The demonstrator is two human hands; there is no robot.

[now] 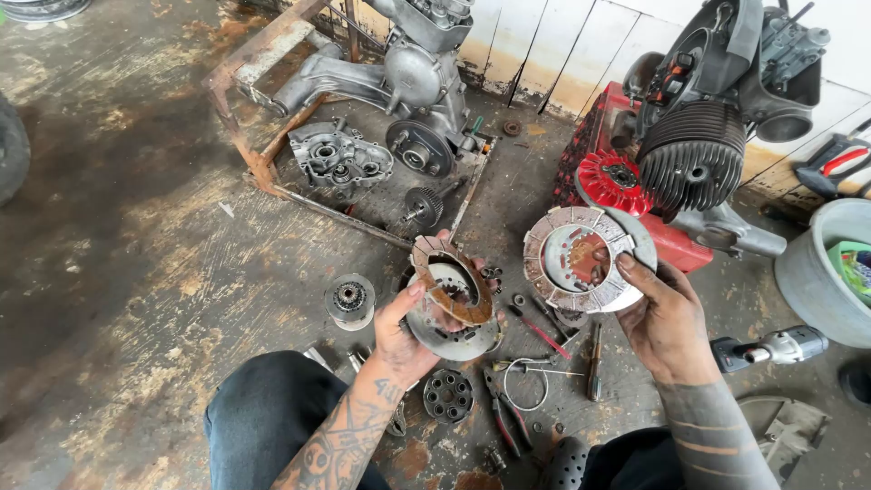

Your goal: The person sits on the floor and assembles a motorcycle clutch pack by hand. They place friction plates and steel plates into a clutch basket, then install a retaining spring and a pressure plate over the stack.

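My left hand [406, 328] grips a stack of round clutch plates [451, 295]; the top one is a worn, rust-brown friction ring tilted up off the steel plates beneath. My right hand [667, 318] holds up a second set of clutch plates [581, 259], a grey segmented friction ring over a plain steel disc, with the thumb on its right rim. The two stacks are held apart above the floor, over scattered small parts.
On the dirty concrete floor lie a clutch hub [448, 396], a gear drum [350, 300], pliers [504, 413], screwdrivers [594, 361] and a wire ring. An engine case [340, 159] sits in a rusty frame ahead. A finned engine [699, 154] rests on a red crate at right, with a cordless drill [771, 347] and a grey bucket [821, 272].
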